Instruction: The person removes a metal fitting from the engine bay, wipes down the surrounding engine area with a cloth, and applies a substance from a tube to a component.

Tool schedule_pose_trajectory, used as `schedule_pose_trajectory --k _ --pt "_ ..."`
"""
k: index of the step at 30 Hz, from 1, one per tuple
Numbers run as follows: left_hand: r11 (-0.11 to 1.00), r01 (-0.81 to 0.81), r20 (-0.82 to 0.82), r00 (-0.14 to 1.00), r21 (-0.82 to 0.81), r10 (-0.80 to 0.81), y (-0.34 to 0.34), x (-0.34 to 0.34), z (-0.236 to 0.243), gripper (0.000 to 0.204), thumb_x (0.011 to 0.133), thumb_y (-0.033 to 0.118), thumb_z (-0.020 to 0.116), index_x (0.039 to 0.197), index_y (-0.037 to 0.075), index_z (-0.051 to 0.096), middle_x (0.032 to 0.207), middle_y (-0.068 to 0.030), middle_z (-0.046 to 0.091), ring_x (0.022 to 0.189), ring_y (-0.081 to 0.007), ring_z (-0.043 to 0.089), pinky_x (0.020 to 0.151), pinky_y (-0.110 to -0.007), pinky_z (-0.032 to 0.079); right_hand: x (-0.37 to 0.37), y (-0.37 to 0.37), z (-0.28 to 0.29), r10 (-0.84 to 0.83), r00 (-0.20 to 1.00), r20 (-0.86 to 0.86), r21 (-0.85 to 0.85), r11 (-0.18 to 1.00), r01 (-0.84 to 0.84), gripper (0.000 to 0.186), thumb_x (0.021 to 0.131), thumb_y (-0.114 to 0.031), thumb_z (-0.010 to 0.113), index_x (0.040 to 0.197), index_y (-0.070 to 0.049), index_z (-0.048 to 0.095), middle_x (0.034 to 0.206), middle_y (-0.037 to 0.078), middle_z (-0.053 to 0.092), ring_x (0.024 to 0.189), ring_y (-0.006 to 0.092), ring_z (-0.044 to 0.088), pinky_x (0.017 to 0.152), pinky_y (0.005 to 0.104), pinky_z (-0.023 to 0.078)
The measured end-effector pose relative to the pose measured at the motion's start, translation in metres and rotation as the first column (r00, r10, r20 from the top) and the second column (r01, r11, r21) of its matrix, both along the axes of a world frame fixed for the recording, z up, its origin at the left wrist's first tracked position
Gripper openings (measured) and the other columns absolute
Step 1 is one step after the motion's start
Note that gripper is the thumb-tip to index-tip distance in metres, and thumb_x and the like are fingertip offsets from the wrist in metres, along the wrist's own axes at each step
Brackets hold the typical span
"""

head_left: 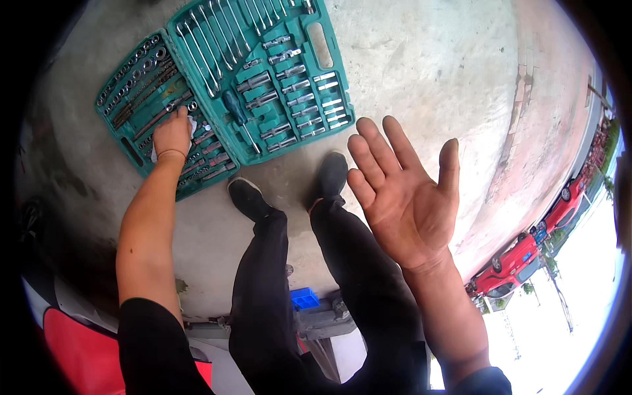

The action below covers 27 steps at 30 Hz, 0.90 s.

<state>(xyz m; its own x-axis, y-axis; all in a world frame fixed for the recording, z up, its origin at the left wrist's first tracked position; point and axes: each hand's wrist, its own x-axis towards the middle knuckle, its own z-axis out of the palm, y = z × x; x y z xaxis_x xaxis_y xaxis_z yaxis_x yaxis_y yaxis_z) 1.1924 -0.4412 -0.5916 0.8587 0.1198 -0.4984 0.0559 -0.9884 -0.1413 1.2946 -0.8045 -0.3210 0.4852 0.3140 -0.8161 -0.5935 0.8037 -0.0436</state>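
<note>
A green tool case (232, 148) lies open on the ground at the upper left. My left hand (172, 135) reaches into its left half, fingers curled and pointing down. A white cloth or paper (192, 125) shows on both sides of that hand, seemingly gripped under the palm. The fingertips are beside a chrome socket (191, 105) and a ratchet handle (153, 123); whether they touch these is hidden. My right hand (411, 204) is raised in the air, palm up and fingers spread, with nothing in it. In the case's right half sit a screwdriver (238, 117), combination wrenches (201, 58) and several long sockets (254, 81).
Both my dark shoes (249, 199) stand on the concrete floor (421, 59) just below the case. Behind my legs are a blue box (305, 298) and a red-and-white vehicle (79, 355). Red cars (507, 266) are parked far off at the right.
</note>
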Motion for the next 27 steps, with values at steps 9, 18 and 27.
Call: schedule_pose_trajectory --k 9,18,27 --pt "0.995 0.076 0.056 0.996 -0.057 -0.072 0.002 -0.001 0.040 0.009 0.082 0.020 0.057 0.088 0.013 0.060 0.081 -0.0085 0.064 0.075 -0.0278 0.065 0.067 -0.041 0.050 0.011 0.011 0.018 0.065 0.996 0.069 -0.095 0.994 -0.058 0.065 0.095 -0.054 0.041 0.133 -0.002 0.039 0.129 0.020 0.053 0.116 0.0314 0.055 0.095 0.0432 0.047" --pt "0.883 -0.354 -0.087 0.935 -0.307 0.345 0.026 -0.021 0.115 0.015 0.084 0.022 0.053 0.089 0.012 0.062 0.087 -0.0117 0.066 0.082 -0.0327 0.064 0.072 -0.045 0.050 0.011 0.038 0.092 0.213 0.977 0.016 -0.231 0.951 -0.204 0.055 0.097 -0.050 0.041 0.123 -0.003 0.051 0.114 0.017 0.062 0.100 0.0285 0.062 0.086 0.0396 0.052" --pt "0.323 -0.857 -0.459 0.493 -0.401 0.739 -0.033 -0.118 0.260 0.022 0.074 0.025 0.066 0.088 0.010 0.069 0.096 -0.0185 0.067 0.096 -0.0338 0.063 0.087 -0.038 0.048 -0.003 0.061 0.188 0.548 0.836 0.036 -0.245 0.816 -0.524 0.052 0.097 -0.048 0.042 0.122 -0.004 0.051 0.107 0.016 0.063 0.094 0.0293 0.063 0.081 0.0394 0.053"
